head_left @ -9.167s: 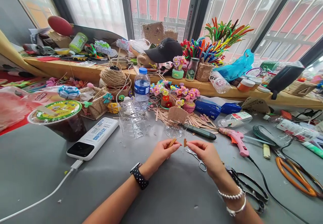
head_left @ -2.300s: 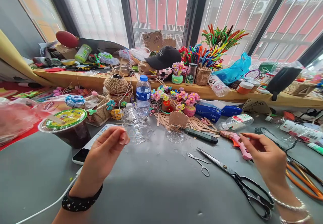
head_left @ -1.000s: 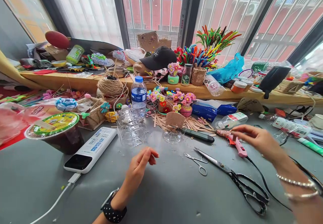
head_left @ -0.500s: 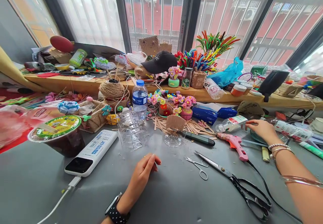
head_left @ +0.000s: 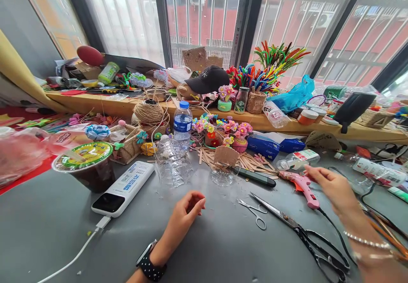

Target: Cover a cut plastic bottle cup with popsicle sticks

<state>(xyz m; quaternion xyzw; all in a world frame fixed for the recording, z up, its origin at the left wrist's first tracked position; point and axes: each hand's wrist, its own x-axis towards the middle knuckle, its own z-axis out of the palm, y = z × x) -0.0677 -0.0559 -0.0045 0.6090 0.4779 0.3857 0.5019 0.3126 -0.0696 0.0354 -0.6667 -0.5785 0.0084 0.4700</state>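
Grey worktop (head_left: 223,249) is a full-on craft mess along the back, but the near part, low in the frame, is mostly bare. The action is at centre right: the right hand (head_left: 333,188) hangs just above and beside the pink glue gun (head_left: 302,184), which lies flat on the worktop with its black cord trailing toward the lower right. The fingers (head_left: 314,171) are stretched out and a bit spread, with nothing in them, and the tips are near the gun's upper end. It's blurry, so I can't say if they touch it.

The left hand (head_left: 186,208) rests at bottom centre, loosely curled, and I can't see anything in it.

The big scissors (head_left: 277,213) lie between the two hands, with the small scissors (head_left: 255,210) just left of them.

My read is that this is the reach stage, with no grip on the gun yet. Getting one would mean wrapping the fingers round the handle and keeping the cord clear of the scissors.
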